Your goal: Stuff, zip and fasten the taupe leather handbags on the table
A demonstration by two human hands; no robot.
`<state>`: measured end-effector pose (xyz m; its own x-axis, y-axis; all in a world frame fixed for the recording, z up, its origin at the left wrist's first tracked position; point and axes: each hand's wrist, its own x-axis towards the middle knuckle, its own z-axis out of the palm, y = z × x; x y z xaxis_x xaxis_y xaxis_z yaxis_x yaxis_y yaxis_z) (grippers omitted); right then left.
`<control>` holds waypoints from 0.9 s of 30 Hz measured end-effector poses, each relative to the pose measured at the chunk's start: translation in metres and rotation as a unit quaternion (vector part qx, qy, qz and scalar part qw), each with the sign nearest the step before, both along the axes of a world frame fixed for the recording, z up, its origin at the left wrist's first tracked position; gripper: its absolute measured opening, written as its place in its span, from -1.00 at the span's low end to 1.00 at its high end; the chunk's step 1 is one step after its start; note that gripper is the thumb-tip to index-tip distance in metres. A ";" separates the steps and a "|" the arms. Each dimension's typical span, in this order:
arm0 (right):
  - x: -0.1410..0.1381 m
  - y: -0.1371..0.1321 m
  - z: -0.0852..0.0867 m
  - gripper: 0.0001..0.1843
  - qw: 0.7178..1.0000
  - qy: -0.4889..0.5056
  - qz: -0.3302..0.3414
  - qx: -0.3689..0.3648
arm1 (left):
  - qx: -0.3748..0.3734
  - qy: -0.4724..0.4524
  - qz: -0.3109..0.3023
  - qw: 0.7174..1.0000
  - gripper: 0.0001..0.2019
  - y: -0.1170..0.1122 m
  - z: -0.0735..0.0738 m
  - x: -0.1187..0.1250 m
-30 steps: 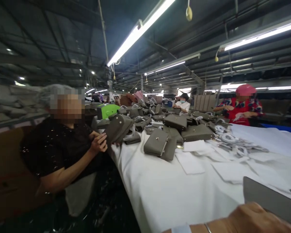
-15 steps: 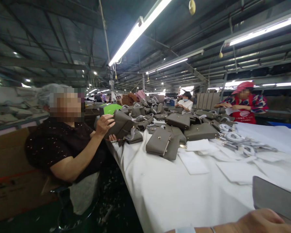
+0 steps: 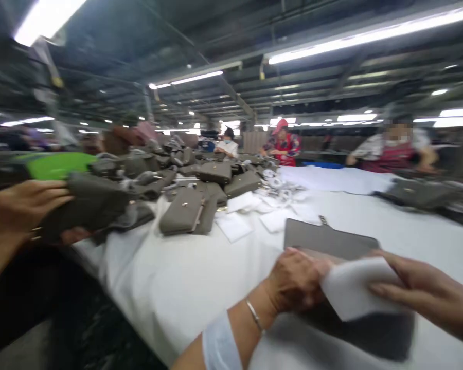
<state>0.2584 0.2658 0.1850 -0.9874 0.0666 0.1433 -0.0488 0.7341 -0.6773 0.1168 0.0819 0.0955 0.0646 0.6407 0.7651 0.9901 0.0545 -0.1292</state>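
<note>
In front of me lies a grey-brown handbag (image 3: 374, 334) with its flap (image 3: 327, 239) raised and a metal clasp on the flap's far edge. My left hand (image 3: 297, 280), with a bracelet at the wrist, is closed on the bag at its opening; the fingertips are partly hidden. From the right, my right hand (image 3: 412, 280) pinches a folded white sheet (image 3: 357, 290) between thumb and fingers. That sheet is just over the bag's opening, close to my left fingers. Motion blurs both hands somewhat.
A white-covered table (image 3: 200, 282) bears a heap of grey-brown handbags (image 3: 181, 208), white sheets (image 3: 235, 226) and wrapped straps (image 3: 278, 182). At the left, a co-worker's hand (image 3: 31, 205) holds another bag. Other people work across the table, one in a red cap (image 3: 281, 125).
My view has swung to the right. The handbag, both my hands and the white sheet have come into fuller view; earlier only part of one hand and the flap showed.
</note>
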 end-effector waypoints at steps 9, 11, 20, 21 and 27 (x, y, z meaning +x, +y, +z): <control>0.042 0.044 0.047 -0.58 0.932 0.178 -0.292 -0.115 | 0.052 0.007 0.061 0.997 -0.77 0.005 -0.002 0.019; 0.040 0.042 0.029 -0.53 0.926 0.187 -0.271 -0.187 | 0.051 0.008 0.059 0.997 -0.80 0.005 -0.002 0.024; 0.040 0.036 -0.016 -0.63 0.928 0.144 -0.191 -0.287 | 0.040 -0.039 0.085 0.995 -0.91 0.002 0.002 0.040; 0.040 0.035 -0.020 -0.64 0.932 0.137 -0.185 -0.279 | 0.032 -0.050 0.088 0.994 -0.92 0.002 0.001 0.040; 0.046 0.036 -0.030 -0.64 0.938 0.098 -0.166 -0.290 | -0.041 -0.075 0.110 0.990 -0.95 0.001 0.005 0.042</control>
